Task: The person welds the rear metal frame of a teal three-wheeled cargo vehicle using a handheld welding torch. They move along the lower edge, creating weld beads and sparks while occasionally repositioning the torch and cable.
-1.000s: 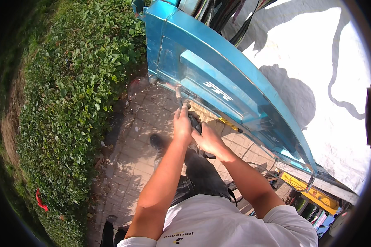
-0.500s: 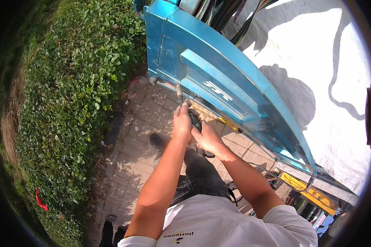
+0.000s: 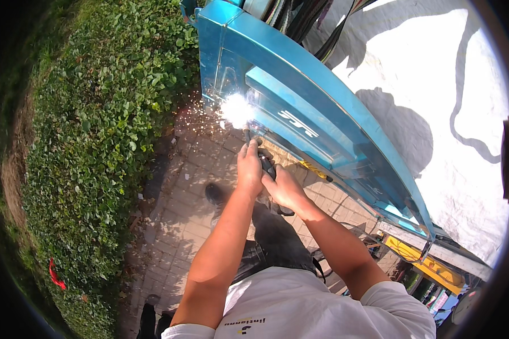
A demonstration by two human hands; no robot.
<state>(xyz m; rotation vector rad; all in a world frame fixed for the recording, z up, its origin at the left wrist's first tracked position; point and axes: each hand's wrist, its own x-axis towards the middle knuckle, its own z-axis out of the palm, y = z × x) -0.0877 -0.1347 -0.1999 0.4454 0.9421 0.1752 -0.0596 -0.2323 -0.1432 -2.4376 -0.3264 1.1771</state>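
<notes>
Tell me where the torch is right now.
In the head view, the torch is just above centre, held by the left grip and right grip, its front end by the bright flash at the blue panel's lower left.

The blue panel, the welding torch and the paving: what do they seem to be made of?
Blue panel: probably painted sheet metal, glossy, judging by its reflections and crisp folds. Welding torch: the dark, dull grip suggests plastic or rubber; the slim neck looks like metal. Paving: matt, jointed blocks, either brick or concrete; I can't tell which.
</notes>
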